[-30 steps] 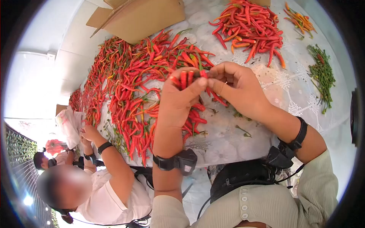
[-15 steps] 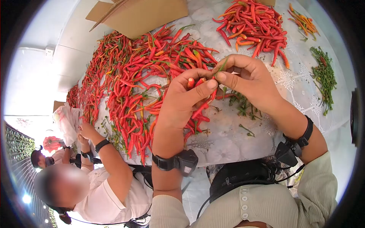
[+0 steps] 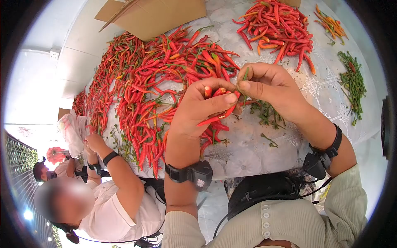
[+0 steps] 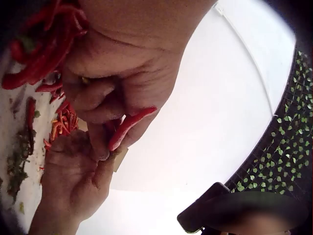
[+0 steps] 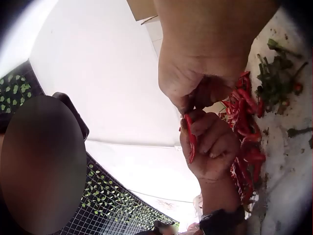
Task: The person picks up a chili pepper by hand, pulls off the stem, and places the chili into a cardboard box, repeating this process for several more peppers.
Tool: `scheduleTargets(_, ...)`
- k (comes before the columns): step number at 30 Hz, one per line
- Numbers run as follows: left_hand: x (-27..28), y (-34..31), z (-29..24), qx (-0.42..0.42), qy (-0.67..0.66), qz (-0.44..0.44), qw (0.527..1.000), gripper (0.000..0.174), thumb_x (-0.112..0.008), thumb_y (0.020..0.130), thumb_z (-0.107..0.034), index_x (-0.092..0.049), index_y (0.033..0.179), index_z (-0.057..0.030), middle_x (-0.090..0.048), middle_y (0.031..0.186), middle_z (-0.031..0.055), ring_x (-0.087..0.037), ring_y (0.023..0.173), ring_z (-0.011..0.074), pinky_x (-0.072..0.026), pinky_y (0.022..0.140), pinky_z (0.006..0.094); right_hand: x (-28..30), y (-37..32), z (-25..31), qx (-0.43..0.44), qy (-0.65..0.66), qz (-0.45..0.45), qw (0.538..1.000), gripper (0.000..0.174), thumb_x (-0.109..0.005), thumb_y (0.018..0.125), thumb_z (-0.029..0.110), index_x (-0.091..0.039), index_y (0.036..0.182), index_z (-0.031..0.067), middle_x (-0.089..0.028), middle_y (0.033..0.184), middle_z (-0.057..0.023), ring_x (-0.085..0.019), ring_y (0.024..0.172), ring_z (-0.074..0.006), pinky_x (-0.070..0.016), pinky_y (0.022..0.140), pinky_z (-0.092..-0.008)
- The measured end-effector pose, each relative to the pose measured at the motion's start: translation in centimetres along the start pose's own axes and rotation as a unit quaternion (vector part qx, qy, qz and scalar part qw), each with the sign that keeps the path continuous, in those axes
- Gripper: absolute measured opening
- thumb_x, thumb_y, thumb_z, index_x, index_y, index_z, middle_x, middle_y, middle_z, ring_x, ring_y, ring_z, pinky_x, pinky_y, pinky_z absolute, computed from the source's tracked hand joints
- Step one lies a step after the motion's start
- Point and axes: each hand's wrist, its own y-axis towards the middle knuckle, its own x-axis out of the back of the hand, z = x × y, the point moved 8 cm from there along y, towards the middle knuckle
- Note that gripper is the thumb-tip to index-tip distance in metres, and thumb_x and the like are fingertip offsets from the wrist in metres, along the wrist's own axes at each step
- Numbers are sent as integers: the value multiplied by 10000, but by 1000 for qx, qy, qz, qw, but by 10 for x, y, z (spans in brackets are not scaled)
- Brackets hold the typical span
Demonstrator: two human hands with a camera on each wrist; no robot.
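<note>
In the head view my left hand (image 3: 196, 108) curls round several red chillies, their cut-looking ends showing above the fingers. Its thumb and finger pinch one red chilli (image 3: 223, 114) that slants across the hand; the left wrist view shows this chilli (image 4: 131, 128) lying along the fingers. My right hand (image 3: 275, 89) meets the left fingertips and pinches a green stem (image 3: 246, 74) between thumb and forefinger. In the right wrist view the chilli (image 5: 190, 139) hangs just below the right fingertips. Whether stem and chilli are still joined, I cannot tell.
A wide heap of red chillies (image 3: 140, 91) covers the table's left. Another chilli pile (image 3: 281, 31) lies at the back, with orange chillies (image 3: 329, 24) and green stems (image 3: 352, 87) to the right. Loose stems (image 3: 269, 113) lie below my right hand. A cardboard box (image 3: 165, 16) and another person (image 3: 120, 206) are left.
The pinched chilli has swung from upright to slanting down and left across the left hand. My right hand has moved slightly right, with a green stem between its fingertips.
</note>
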Motion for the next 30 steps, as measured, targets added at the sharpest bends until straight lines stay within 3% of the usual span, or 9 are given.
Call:
scheduleTargets(2, 1, 0, 0, 5, 8, 5, 1000, 241, -706, 739, -103, -611, 925, 17, -616, 735, 48, -589, 625, 105, -434, 546, 214, -1, 0, -1, -13, 5, 2, 1000, 220, -618, 849, 253, -607, 883, 36, -570, 771, 26, -525, 708, -39, -448, 618, -205)
scheduleTargets(5, 5, 1, 2, 4, 28, 24, 999, 262, -666, 753, -103, -582, 966, 26, -612, 817, 137, -617, 648, 207, -497, 575, 308, -1, 0, -3, -27, -1, 5, 1000, 227, -616, 849, 267, -608, 880, 42, -570, 770, 28, -525, 703, -38, -445, 629, -206)
scheduleTargets(8, 6, 1, 5, 8, 21, 19, 1000, 268, -668, 753, -112, -581, 962, 31, -612, 815, 136, -617, 643, 206, -498, 580, 309, 1, 0, -5, -37, 3, 14, 999, 235, -612, 850, 278, -607, 879, 45, -570, 769, 30, -522, 689, -37, -440, 624, -202)
scheduleTargets(15, 0, 2, 2, 9, -31, 49, 998, 258, -641, 781, -146, -558, 958, 22, -596, 739, 108, -570, 568, 146, -422, 463, 219, 1, 0, -12, -77, 79, -12, 994, 200, -591, 846, 261, -606, 839, 62, -560, 747, 38, -501, 638, -42, -404, 593, -185)
scheduleTargets(17, 2, 6, 1, 26, -128, 94, 987, 221, -611, 810, -151, -556, 957, 4, -598, 701, 81, -542, 548, 91, -339, 393, 177, 10, 0, -11, -70, 39, -54, 995, 168, -587, 838, 223, -596, 824, 56, -549, 740, 42, -489, 642, -38, -402, 602, -183)
scheduleTargets(20, 8, 6, -14, -41, -195, 37, 979, 202, -545, 861, -186, -518, 983, -28, -580, 703, 75, -527, 513, 98, -316, 344, 168, 23, 3, -4, -18, -55, -60, 996, 136, -585, 821, 175, -576, 806, 40, -532, 734, 43, -469, 652, -35, -403, 612, -191)
scheduleTargets(24, 15, 4, -17, -55, -214, -20, 975, 156, -489, 901, -197, -508, 977, -62, -572, 750, 60, -523, 529, 96, -354, 358, 172, 16, 3, 2, 27, -89, -45, 995, 145, -595, 801, 149, -545, 781, 14, -508, 722, 39, -443, 655, -38, -405, 613, -217)
scheduleTargets(27, 14, 3, -18, -61, -235, -39, 969, 135, -483, 906, -181, -505, 981, -71, -556, 758, 45, -506, 537, 89, -357, 367, 170, 9, 2, -2, -6, -107, -6, 994, 165, -620, 775, 154, -543, 761, 9, -526, 718, -5, -459, 645, -81, -412, 628, -236)
scheduleTargets(30, 15, 3, -20, -75, -231, -23, 970, 129, -506, 888, -140, -498, 996, -71, -531, 741, 33, -458, 516, 77, -332, 366, 166, 1, -3, 9, 49, -379, -6, 924, 158, -652, 722, 143, -560, 749, 17, -539, 727, -70, -515, 683, -174, -439, 660, -289)
